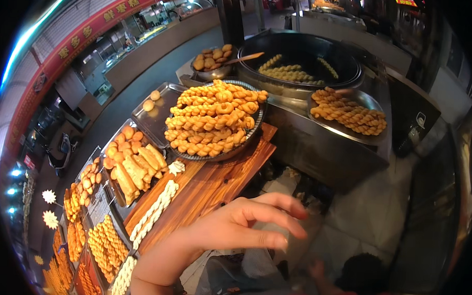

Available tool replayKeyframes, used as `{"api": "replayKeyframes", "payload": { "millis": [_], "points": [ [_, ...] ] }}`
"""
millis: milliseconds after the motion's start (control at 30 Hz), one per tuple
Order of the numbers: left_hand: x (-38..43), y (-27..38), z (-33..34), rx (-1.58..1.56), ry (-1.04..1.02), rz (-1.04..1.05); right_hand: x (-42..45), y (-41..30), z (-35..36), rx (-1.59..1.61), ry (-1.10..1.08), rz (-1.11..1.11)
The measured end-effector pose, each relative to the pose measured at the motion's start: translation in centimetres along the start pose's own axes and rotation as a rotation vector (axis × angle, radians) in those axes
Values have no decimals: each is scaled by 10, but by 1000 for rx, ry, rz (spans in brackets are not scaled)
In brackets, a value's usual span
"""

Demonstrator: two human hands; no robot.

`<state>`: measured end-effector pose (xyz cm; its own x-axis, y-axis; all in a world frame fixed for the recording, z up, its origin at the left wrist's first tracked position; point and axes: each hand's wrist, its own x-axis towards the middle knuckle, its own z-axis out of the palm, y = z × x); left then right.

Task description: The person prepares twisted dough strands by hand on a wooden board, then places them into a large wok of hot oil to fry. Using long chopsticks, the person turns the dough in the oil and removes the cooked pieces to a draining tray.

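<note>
My left hand (253,222) reaches across from the lower left, palm down, fingers bent and apart, with nothing in it. It hovers past the front edge of a wooden board (215,182). Pale raw dough twists (155,211) lie along that board, with a small lump of dough (177,167) near their far end. Beyond the hand, a round basket (260,121) holds a heap of golden fried dough twists (213,119). Paler twists (293,73) sit in a large dark frying pan (340,53) at the back. My right hand is out of view.
A metal tray (376,138) of fried twists stands beside the pan. A bowl (219,72) of round fried pieces is behind the basket. Trays of fried sticks (133,171) and twists (108,244) line the left. Another person's dark-haired head (364,271) is low at the right.
</note>
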<state>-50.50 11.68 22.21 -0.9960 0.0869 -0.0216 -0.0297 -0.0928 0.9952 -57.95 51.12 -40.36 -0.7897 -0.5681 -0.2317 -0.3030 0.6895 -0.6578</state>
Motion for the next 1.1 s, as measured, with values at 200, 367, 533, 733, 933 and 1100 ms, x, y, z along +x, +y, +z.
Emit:
{"api": "replayKeyframes", "payload": {
  "millis": [200, 367, 533, 733, 933, 1100],
  "points": [
    [-7, -224, -85, 1042, 263, -135, 39, -46, -11, -135, -217, 45],
    [-25, -202, -91, 630, 326, -198, -33, -7, -9, -282, -234, -257],
    [-14, -155, -105, 846, -56, -334, -84, -62, -83, -233, -336, -20],
    [14, -119, -99, 1027, 10, -195, -117, -94, -182, -80, 22, 420],
    [80, -101, -50, 1016, -135, -301, -131, -59, -186, -54, 206, 528],
    [151, -117, 20, 1005, 137, -233, -78, -19, -227, 189, 223, 602]
  ]
}}
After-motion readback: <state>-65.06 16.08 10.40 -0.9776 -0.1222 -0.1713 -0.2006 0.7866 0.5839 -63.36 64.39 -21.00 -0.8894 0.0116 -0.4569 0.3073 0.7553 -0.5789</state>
